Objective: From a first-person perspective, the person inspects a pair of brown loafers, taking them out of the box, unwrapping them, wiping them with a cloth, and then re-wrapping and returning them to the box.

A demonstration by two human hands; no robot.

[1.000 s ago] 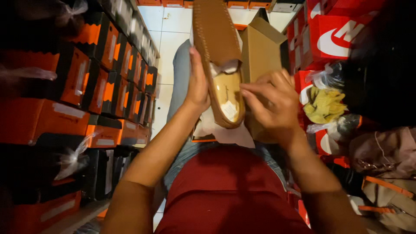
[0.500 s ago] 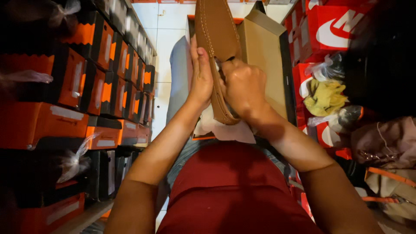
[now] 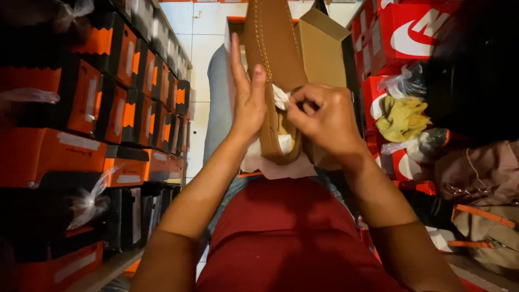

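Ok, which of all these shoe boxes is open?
The plain brown box straight ahead behind the tan shoe, its flap raised; the stacked orange and red boxes stay closed.
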